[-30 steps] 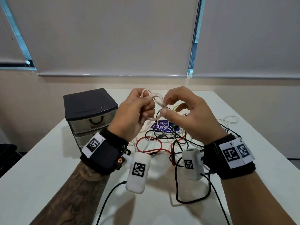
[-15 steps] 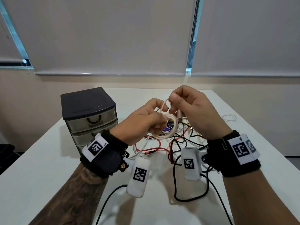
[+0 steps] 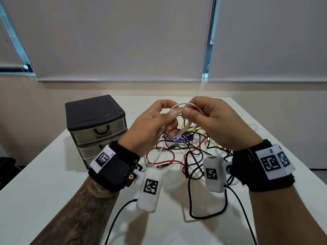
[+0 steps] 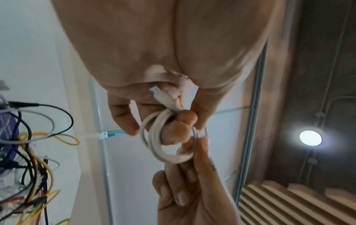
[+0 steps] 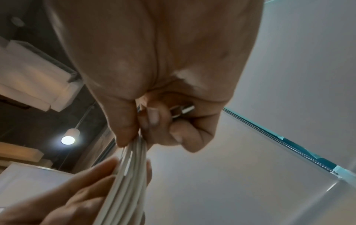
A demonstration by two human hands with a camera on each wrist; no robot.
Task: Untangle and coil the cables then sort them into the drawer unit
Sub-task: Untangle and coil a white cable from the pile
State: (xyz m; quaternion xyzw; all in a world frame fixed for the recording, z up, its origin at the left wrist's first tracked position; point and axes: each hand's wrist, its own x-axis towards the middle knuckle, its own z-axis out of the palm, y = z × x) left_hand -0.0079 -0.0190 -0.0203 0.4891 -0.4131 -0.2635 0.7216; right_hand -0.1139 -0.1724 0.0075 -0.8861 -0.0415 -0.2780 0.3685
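Observation:
A white cable is wound into a small coil held up over the table between both hands. My left hand has its fingers through the coil and holds one plug end against the palm. My right hand pinches the coil's strands between thumb and forefinger, with a metal plug tucked under its curled fingers. Below them lies a tangle of black, red, yellow and white cables. The grey drawer unit with a dark lid stands to the left, its drawers closed.
A small white cable loop lies apart near the table's right edge. A purple card sits under the tangle. Black leads from the wrist cameras trail over the white table in front of me.
Both hands lifted the white coil from just above the tangle to higher up. The coil turned to face me, and my right hand now pinches its upper edge.

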